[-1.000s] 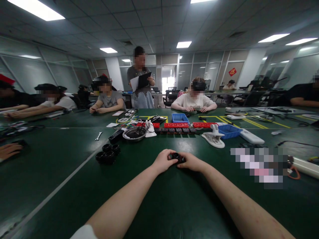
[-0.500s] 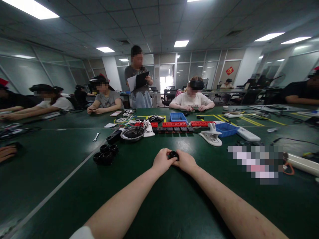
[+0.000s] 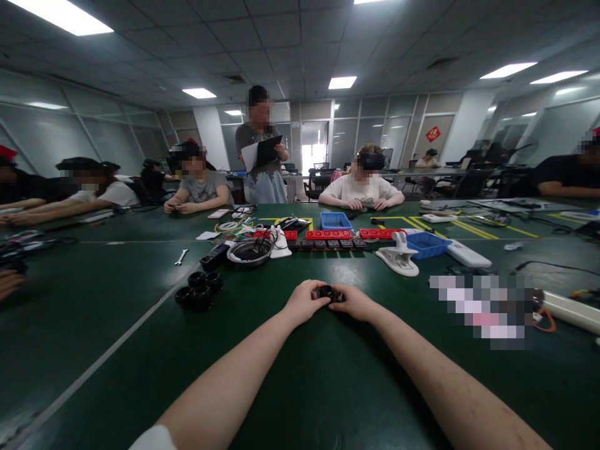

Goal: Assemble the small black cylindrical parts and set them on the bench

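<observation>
Between my two hands, low over the green table (image 3: 262, 381), is a small black cylindrical part (image 3: 327, 292) with a round opening on top. My left hand (image 3: 304, 301) grips its left side between thumb and fingers. My right hand (image 3: 355, 302) curls around its right side, thumb in front and fingers behind. The fingertips partly cover the part, so its lower portion is hidden. To the left stands a cluster of several similar black round parts (image 3: 200, 296), apart from my hands.
Ahead lie a metal bowl (image 3: 249, 261), red and black socket strips (image 3: 329, 235), a white clamp base (image 3: 398, 261) and blue trays (image 3: 426, 251). A wrench (image 3: 181, 257) rests at left. Several people sit around the table; one person stands behind it, holding papers.
My right hand has shifted slightly right and its fingers have loosened, showing more of the black part's side. My left hand has hardly moved.
</observation>
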Tool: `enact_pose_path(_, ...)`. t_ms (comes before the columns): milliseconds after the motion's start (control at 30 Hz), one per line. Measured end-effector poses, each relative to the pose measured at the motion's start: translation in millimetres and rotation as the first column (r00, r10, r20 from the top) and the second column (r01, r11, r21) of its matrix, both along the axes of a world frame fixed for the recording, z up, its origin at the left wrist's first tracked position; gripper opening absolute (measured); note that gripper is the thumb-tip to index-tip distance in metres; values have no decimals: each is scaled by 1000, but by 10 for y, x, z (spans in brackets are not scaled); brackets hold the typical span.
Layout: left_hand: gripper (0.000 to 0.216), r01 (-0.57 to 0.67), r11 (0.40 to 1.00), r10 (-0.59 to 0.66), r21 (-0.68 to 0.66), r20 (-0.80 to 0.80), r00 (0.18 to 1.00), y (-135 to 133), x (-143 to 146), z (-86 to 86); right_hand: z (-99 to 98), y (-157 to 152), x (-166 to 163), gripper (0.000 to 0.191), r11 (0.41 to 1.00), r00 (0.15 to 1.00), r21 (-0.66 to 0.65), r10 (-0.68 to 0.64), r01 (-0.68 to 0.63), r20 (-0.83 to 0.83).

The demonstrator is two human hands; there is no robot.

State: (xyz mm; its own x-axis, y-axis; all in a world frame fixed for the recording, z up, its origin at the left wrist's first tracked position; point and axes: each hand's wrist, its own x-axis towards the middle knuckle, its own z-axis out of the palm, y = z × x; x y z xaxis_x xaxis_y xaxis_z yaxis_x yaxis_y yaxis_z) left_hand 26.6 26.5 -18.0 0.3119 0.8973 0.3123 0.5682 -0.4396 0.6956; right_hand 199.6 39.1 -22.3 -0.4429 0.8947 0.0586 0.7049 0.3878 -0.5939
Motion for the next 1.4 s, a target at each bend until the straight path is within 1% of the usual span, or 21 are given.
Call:
enact_pose_path(67, 32, -18, 1000, 18, -3, 1, 1000, -2, 19, -13, -17, -2, -20, 22, 999, 999, 12, -47, 47, 26)
enact_pose_path(167, 31, -80, 997, 80, -13, -1, 997, -9, 66, -51, -36, -34, -90, 29, 990, 988, 39, -142, 139, 68)
enact_pose_path(233, 30, -142, 990, 142, -15, -4, 990, -19, 98, -81, -40, -77, -167, 31, 967, 961, 88, -249, 240, 122)
enact_pose_path(300, 29, -192, 981, 192, -11, -6, 981, -28, 119, -103, -35, -121, -244, 28, 934, 918, 149, -349, 324, 187)
enact_pose_path(367, 28, -206, 979, 205, -10, -10, 979, -31, 120, -109, -24, -150, -289, 27, 917, 891, 180, -392, 357, 228)
enact_pose_path(433, 28, -188, 982, 187, -14, -19, 982, -26, 102, -99, -6, -156, -283, 30, 929, 905, 164, -362, 331, 224)
enact_pose_path(500, 27, -154, 988, 154, -18, -29, 988, -17, 75, -80, 20, -142, -230, 33, 958, 941, 114, -280, 262, 190)
enact_pose_path(567, 29, -123, 992, 122, -18, -39, 992, -10, 49, -60, 59, -121, -153, 30, 984, 973, 48, -177, 171, 149)
enact_pose_path(633, 33, -98, 995, 97, -14, -51, 994, -9, 31, -46, 107, -102, -80, 22, 993, 986, -9, -112, 114, 127)
enact_pose_path(667, 35, -88, 996, 87, -13, -58, 995, -11, 26, -43, 132, -95, -51, 19, 994, 987, -26, -102, 106, 125)
enact_pose_path(733, 39, -70, 998, 69, -9, -72, 995, -16, 20, -40, 171, -83, -18, 16, 991, 984, -33, -125, 130, 124)
enact_pose_path(800, 41, -58, 998, 58, -2, -82, 995, -19, 19, -41, 191, -74, -18, 15, 983, 977, -8, -184, 186, 112)
enact_pose_path(900, 44, -60, 998, 61, 10, -93, 994, -15, 19, -44, 184, -69, -63, 22, 959, 958, 58, -281, 278, 52)
enact_pose_path(1000, 40, -64, 998, 65, 13, -118, 991, -10, 21, -43, 164, -86, -123, 16, 939, 946, 109, -322, 326, -46)
enact_pose_path(1067, 36, -64, 998, 66, 14, -140, 988, -11, 26, -39, 156, -115, -159, 17, 934, 945, 149, -311, 323, -100)
enact_pose_path(1133, 35, -69, 997, 71, 14, -163, 984, -17, 35, -33, 149, -151, -193, 23, 935, 953, 191, -279, 298, -119)
enact_pose_path(1233, 31, -84, 996, 84, 9, -208, 975, -31, 48, -19, 127, -196, -242, 35, 946, 973, 230, -219, 230, -71)
enact_pose_path(1267, 30, -91, 996, 91, 8, -226, 970, -38, 51, -13, 116, -204, -257, 36, 948, 977, 238, -207, 213, -51)
enact_pose_path(1333, 27, -109, 994, 106, 6, -265, 958, -52, 52, -2, 99, -208, -282, 31, 947, 979, 250, -202, 203, -28)
enact_pose_path(1400, 23, -124, 992, 119, 5, -305, 945, -68, 49, 9, 96, -205, -293, 25, 943, 978, 261, -205, 208, -41)
